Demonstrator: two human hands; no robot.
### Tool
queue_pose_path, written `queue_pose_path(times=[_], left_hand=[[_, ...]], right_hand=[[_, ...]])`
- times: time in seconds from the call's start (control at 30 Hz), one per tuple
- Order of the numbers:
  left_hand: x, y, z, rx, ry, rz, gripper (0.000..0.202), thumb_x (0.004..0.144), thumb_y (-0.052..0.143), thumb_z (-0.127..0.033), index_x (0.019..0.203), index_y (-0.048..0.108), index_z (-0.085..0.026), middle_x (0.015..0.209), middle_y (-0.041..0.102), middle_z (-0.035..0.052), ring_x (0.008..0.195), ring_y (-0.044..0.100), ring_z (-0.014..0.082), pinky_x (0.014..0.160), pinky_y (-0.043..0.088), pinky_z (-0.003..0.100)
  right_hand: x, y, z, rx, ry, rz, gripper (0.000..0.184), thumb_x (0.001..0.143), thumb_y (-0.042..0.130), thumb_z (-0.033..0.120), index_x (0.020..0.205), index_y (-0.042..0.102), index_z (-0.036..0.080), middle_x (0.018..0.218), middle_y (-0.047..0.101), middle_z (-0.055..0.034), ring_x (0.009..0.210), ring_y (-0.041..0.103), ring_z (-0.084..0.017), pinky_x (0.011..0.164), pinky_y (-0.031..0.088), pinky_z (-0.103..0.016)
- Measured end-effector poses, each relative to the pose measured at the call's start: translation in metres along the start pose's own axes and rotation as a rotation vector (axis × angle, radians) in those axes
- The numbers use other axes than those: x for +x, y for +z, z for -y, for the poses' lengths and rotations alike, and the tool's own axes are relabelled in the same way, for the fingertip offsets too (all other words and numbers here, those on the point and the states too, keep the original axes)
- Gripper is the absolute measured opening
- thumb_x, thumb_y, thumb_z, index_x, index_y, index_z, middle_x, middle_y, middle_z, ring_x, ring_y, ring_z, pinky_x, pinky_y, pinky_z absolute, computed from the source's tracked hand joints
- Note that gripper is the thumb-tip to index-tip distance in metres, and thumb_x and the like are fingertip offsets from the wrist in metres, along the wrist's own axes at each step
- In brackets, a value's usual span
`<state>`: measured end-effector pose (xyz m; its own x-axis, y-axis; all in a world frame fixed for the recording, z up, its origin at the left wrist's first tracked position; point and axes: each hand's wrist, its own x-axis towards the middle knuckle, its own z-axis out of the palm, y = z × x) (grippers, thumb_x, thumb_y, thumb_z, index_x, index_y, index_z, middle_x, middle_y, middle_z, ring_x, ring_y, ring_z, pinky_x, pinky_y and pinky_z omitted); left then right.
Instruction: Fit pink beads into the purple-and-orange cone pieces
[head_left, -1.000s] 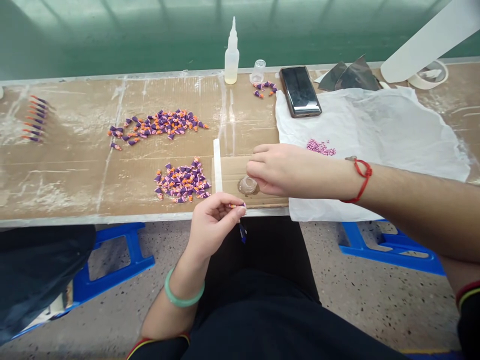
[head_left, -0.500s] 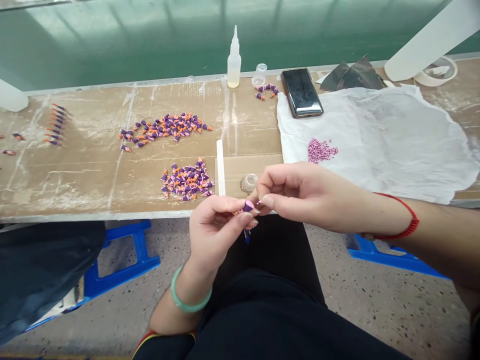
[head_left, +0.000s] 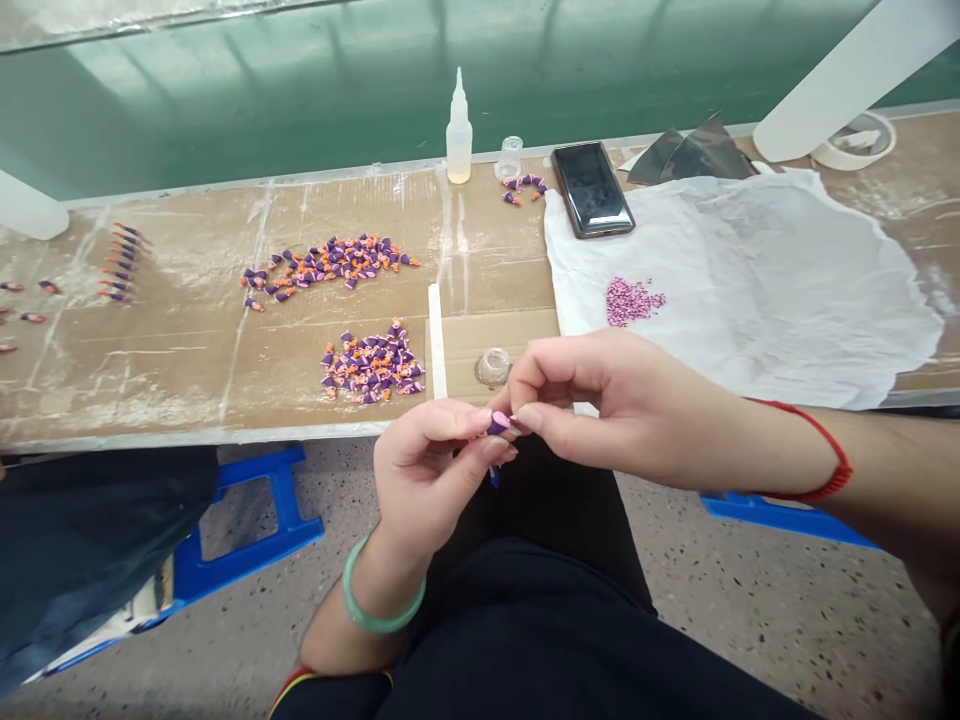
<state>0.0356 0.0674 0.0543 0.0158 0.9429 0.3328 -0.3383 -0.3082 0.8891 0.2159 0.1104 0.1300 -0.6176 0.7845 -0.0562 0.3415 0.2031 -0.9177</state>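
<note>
My left hand (head_left: 427, 470) pinches a small purple figurine piece with a pink face (head_left: 498, 423) between thumb and fingertips, over the table's front edge. My right hand (head_left: 592, 395) is closed in a pinch right against it, with a tiny pink bit (head_left: 514, 420) at its fingertips. Below the hands a thin blue-ended stick (head_left: 495, 476) pokes out; what holds it is hidden. Just beyond my fingers sits a small clear glass dish (head_left: 493, 366) on a cardboard sheet. Tiny pink pieces (head_left: 632, 301) lie heaped on a white cloth (head_left: 750, 280).
Two piles of purple and orange figurine pieces (head_left: 373, 365) lie at the left, with a white strip (head_left: 437, 340) beside the nearer one. Behind stand a dropper bottle (head_left: 459, 135), a clear cap (head_left: 510, 157) and a phone (head_left: 592, 188). A tape roll (head_left: 855, 140) is far right.
My right fingertips have come closer to the figurine piece, bringing the tiny pink bit up to it. My left hand keeps its hold. The view has shifted slightly.
</note>
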Motion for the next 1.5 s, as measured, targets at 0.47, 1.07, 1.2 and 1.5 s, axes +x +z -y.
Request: queue_pose_path(times=[0.47, 1.07, 1.2, 1.5], left_hand=[[-0.004, 0.009, 0.0, 0.032, -0.032, -0.076, 0.011, 0.082, 0.085, -0.024, 0.087, 0.076, -0.021, 0.082, 0.078, 0.0008, 0.063, 0.073, 0.0127, 0.053, 0.064, 0.02], [0.0, 0.014, -0.001, 0.059, 0.028, -0.044, 0.009, 0.086, 0.083, -0.022, 0.092, 0.077, -0.025, 0.084, 0.078, -0.0014, 0.065, 0.073, 0.01, 0.056, 0.063, 0.018], [0.002, 0.014, 0.0, 0.097, -0.009, -0.071, 0.015, 0.083, 0.086, -0.03, 0.085, 0.074, -0.021, 0.08, 0.077, -0.0002, 0.061, 0.073, 0.0121, 0.054, 0.063, 0.02], [0.002, 0.009, -0.005, 0.119, -0.173, 0.007, 0.011, 0.087, 0.08, -0.028, 0.094, 0.074, -0.021, 0.083, 0.08, 0.0021, 0.062, 0.074, 0.0121, 0.056, 0.061, 0.018]], right_hand=[[-0.006, 0.001, 0.0, -0.215, -0.22, -0.083, 0.016, 0.087, 0.051, 0.01, 0.074, 0.051, 0.02, 0.068, 0.065, 0.0033, 0.058, 0.056, -0.009, 0.054, 0.042, -0.02], [-0.013, 0.004, -0.001, -0.395, -0.345, -0.186, 0.02, 0.091, 0.045, 0.01, 0.075, 0.046, 0.021, 0.067, 0.061, 0.0024, 0.057, 0.053, -0.01, 0.054, 0.038, -0.023], [-0.013, 0.004, -0.003, -0.402, -0.317, -0.18, 0.019, 0.091, 0.045, 0.012, 0.074, 0.046, 0.022, 0.068, 0.061, 0.002, 0.058, 0.054, -0.011, 0.054, 0.039, -0.024], [-0.023, -0.016, -0.009, -0.267, -0.134, -0.227, 0.012, 0.094, 0.051, 0.016, 0.097, 0.062, 0.02, 0.093, 0.077, -0.0052, 0.081, 0.074, -0.017, 0.063, 0.052, -0.025]])
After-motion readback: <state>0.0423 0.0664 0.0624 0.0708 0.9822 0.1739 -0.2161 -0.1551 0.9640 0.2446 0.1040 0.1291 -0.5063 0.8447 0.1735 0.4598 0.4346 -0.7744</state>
